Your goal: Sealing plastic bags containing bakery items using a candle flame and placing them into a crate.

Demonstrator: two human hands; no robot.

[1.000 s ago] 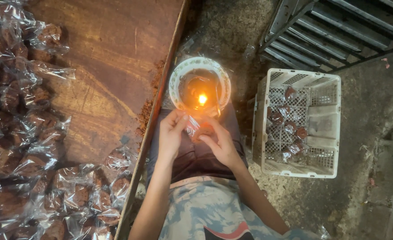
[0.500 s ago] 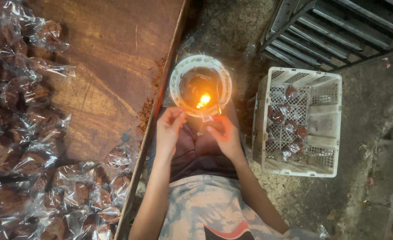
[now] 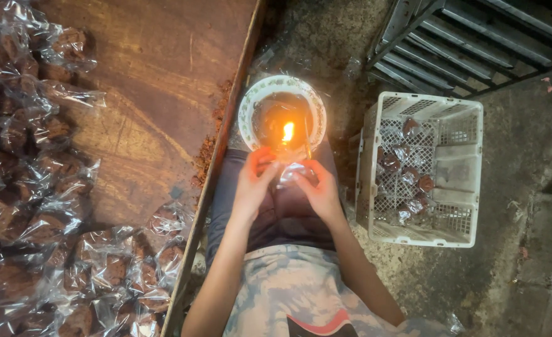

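**Clear packet held at a candle flame**

A small clear plastic packet [image 3: 293,173] sits between the left hand [image 3: 253,181] and the right hand [image 3: 318,190], pinched at both sides, over the person's lap. Its far edge reaches up just beside the flame [image 3: 288,131], which burns upright in a round white bowl [image 3: 249,106] with a dark inside. The packet's contents cannot be told.

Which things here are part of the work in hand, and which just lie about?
In use: left hand, right hand, clear packet, flame, bowl.
Lying about: bagged brown pieces, wooden table, white crate, metal rack.
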